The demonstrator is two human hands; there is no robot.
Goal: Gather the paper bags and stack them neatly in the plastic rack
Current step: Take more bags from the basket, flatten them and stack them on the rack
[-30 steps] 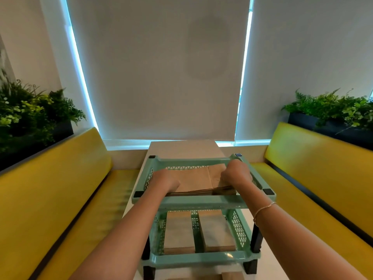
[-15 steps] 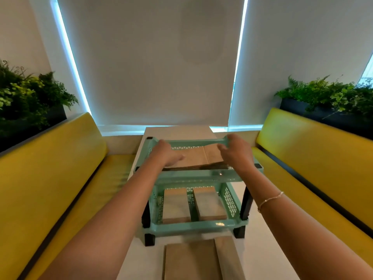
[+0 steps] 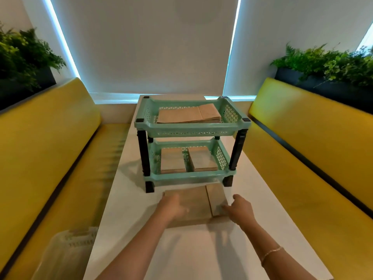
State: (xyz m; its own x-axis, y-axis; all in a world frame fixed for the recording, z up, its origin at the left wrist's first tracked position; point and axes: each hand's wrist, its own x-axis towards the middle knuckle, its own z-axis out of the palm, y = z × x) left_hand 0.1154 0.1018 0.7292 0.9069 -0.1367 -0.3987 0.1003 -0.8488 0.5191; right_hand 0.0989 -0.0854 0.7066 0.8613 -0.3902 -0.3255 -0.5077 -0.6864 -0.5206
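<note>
— If those paper bags on the table get lifted by one edge, couldn't they fan apart?

— Likely. The left hand rests flat on them, fingers loose; the right hand touches their right edge, fingers relaxed, nothing pinched yet.

— Anything in the way?

— The plastic rack just behind holds bags on both tiers; its top rim could snag the stack. Yellow benches flank the table.

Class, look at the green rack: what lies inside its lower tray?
Inside the lower tray lie two stacks of paper bags side by side. The upper tray hides their far ends.
</note>
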